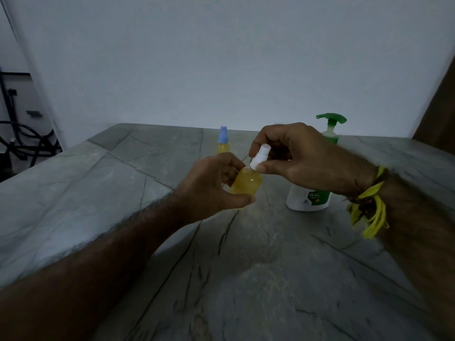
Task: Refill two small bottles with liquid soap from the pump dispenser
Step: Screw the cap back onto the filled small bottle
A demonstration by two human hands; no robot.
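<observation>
Fingers of our right hand pinch the white spray cap at frame centre; left hand grips the yellow-filled small bottle under it. Second bottle, blue-capped, looks full behind. Pump dispenser stands centre-right on the table. We judge only capping remains.

Bare countertop before pump dispenser.

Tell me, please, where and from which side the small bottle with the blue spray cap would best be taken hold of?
Grip the small bottle with the blue spray cap round its yellow body, below the cap, coming from its left. It stands upright on the table, so the round sides offer a firm pinch, while the narrow cap may slip or turn. The left hand and right hand crowd its right.
</observation>
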